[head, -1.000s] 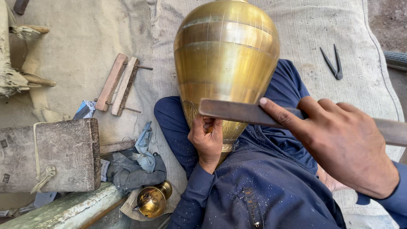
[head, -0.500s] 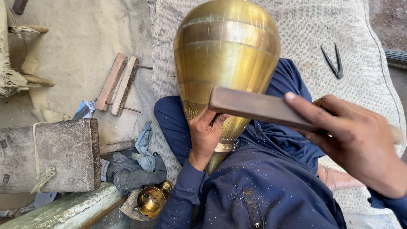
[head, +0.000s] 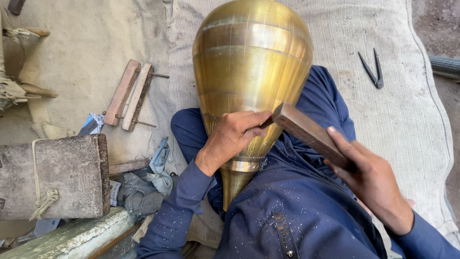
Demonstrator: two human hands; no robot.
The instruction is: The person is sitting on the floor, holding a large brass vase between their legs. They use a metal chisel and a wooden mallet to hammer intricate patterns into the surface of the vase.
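A large teardrop-shaped brass vessel (head: 251, 72) lies across my lap, its narrow neck pointing toward me. My left hand (head: 233, 136) presses on the lower engraved part of the vessel, fingers closed around a small tool that is mostly hidden. My right hand (head: 371, 180) grips a flat wooden bar (head: 306, 132) whose far end touches the spot beside my left fingers. I wear dark blue work clothes dusted with metal filings.
A wooden clamp of two slats with pins (head: 130, 95) lies on the cloth at left. A worn wooden block (head: 52, 177) tied with cord sits at lower left beside rags (head: 143, 189). Black metal dividers (head: 372, 71) lie on the woven mat (head: 407, 120) at right.
My right hand has swung the wooden bar down and left until its end meets the spot by my left hand. The left hand has shifted slightly up on the vessel.
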